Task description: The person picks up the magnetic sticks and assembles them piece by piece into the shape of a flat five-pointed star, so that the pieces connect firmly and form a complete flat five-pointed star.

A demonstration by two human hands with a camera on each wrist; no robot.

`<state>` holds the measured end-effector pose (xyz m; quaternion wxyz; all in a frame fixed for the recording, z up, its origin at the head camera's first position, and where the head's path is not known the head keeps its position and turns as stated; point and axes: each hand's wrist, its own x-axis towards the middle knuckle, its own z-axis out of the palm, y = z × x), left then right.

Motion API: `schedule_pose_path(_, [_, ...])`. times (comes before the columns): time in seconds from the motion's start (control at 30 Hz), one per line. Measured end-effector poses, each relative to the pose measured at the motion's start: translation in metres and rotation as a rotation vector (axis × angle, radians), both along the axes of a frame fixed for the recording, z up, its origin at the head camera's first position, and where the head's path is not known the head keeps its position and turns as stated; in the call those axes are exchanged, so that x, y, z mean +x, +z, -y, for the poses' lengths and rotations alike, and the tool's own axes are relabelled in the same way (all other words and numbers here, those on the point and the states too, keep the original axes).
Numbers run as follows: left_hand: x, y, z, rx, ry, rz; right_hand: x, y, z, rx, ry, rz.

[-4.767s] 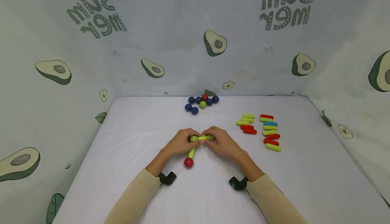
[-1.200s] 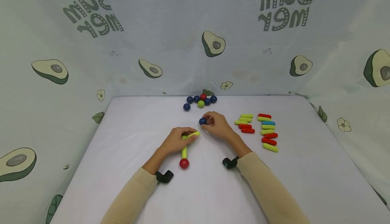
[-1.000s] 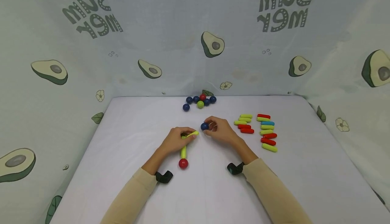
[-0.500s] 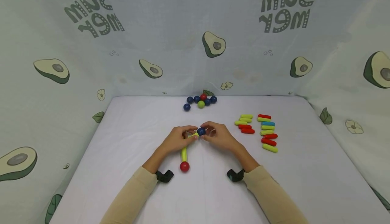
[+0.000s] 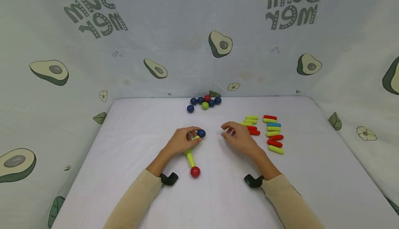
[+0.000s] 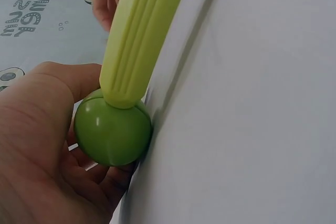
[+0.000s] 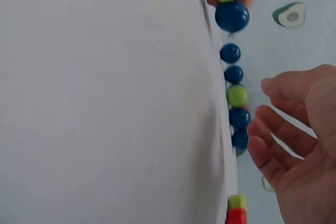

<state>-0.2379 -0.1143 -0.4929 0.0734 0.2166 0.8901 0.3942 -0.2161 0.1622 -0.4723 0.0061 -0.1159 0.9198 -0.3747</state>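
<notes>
My left hand [image 5: 180,140] pinches a toy made of yellow-green sticks and balls. One stick [image 5: 191,159] ends in a red ball [image 5: 195,172]. The other stick, whose end shows at the thumb in the right wrist view, carries a blue ball [image 7: 232,16]. A green ball [image 6: 113,129] joins the sticks inside the left hand; the head view mostly hides it behind the fingers. My right hand [image 5: 241,139] is apart from the toy, to its right. Its fingers are loosely bent with nothing between them, just in front of the nearer column of sticks.
At the back of the white table [image 5: 149,118] lie several blue balls [image 5: 190,108], a red ball [image 5: 207,98] and a green ball [image 5: 204,105]. Right of the right hand are two columns of red, yellow-green and blue sticks [image 5: 273,128]. A printed cloth stands behind.
My right hand brought a blue ball from the back group to the stick's free end, let go and drew back right. The red-ball end has swung slightly right.
</notes>
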Motion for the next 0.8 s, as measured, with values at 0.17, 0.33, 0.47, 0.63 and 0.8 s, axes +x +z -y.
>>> schedule_pose_path(0.17, [0.000, 0.001, 0.007, -0.001, 0.005, 0.014, 0.008, 0.005, -0.038, 0.095, -0.138, -0.057])
schedule_pose_path(0.33, [0.001, 0.002, 0.013, 0.004, -0.003, 0.021, 0.016, 0.006, -0.060, 0.243, -0.223, -0.034])
schedule_pose_path(0.47, [0.001, 0.002, 0.018, 0.016, -0.008, 0.021, 0.018, 0.006, -0.064, 0.286, -0.212, 0.000])
schedule_pose_path(0.63, [0.001, 0.002, 0.020, 0.032, -0.016, 0.020, 0.016, 0.004, -0.062, 0.304, -0.166, -0.010])
schedule_pose_path(0.8, [0.002, 0.003, 0.022, 0.044, 0.017, 0.025, 0.014, 0.003, -0.053, 0.309, -0.102, -0.009])
